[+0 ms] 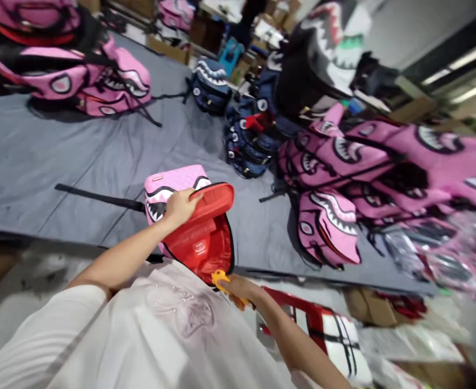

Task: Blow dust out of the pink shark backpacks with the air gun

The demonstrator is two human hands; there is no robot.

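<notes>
A pink shark-mouth backpack (176, 178) lies on the grey-covered table at its near edge, unzipped, with its red lining (205, 248) showing. My left hand (180, 208) is closed on the raised edge of its red-lined flap (217, 199). At the near rim of the opening, my right hand (240, 289) grips a small yellow-orange hand tool (220, 276); its exact kind is not clear. A black strap (100, 197) stretches left from the backpack across the cloth.
Pink backpacks are heaped at the far left (59, 75) and on the right (327, 227). Dark blue backpacks (249, 140) stand beyond the open one. Clear plastic-wrapped items (444, 254) lie at the right end. Below the table edge is a red, white and black bag (339, 340).
</notes>
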